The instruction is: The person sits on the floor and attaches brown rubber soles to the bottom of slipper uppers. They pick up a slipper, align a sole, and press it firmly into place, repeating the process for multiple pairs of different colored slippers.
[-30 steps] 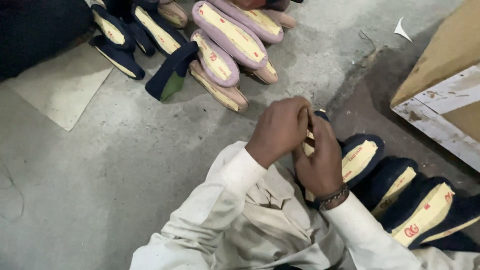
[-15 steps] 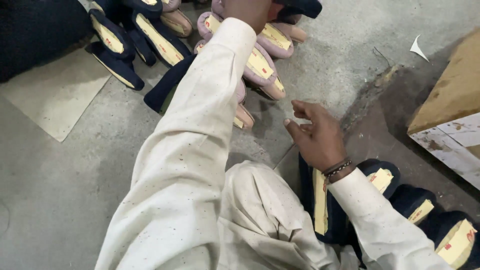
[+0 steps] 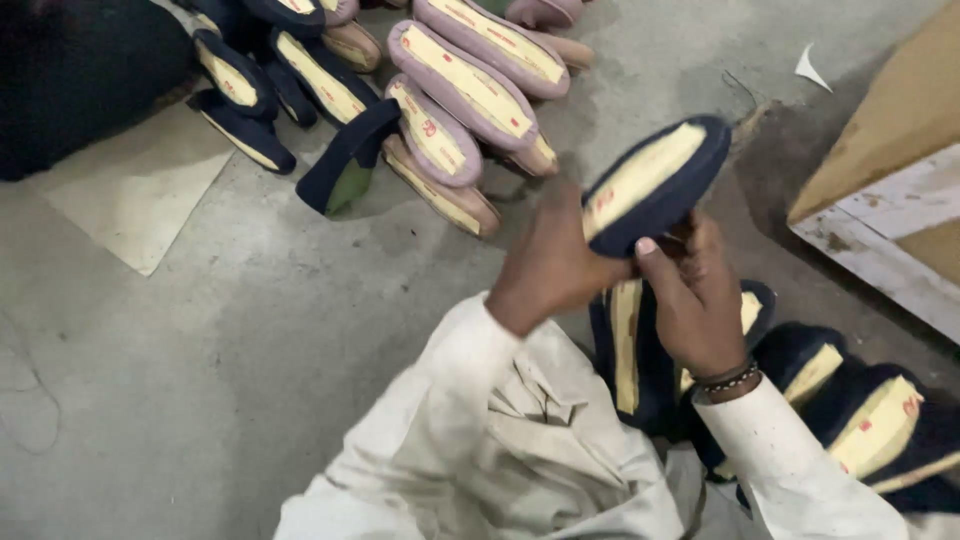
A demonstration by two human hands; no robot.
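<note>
A dark blue shoe upper (image 3: 655, 185) with a pale yellow insole is held sole-up above the concrete floor. My left hand (image 3: 548, 262) grips its lower end from the left. My right hand (image 3: 697, 298), with a beaded bracelet at the wrist, grips the same end from the right, thumb pressed on the blue edge. Both arms wear off-white sleeves. Below my hands stands a row of several more dark blue uppers (image 3: 860, 420), partly hidden by my right arm.
A heap of dark blue uppers (image 3: 300, 85) and mauve ones (image 3: 470, 75) lies at the top. A pale floor sheet (image 3: 135, 195) is at the left, a dark bundle (image 3: 80, 80) top left, and a wooden pallet with cardboard (image 3: 890, 210) at the right.
My left arm has come back from the far heap, bringing a dark blue upper. Both hands now hold it in front of me.
</note>
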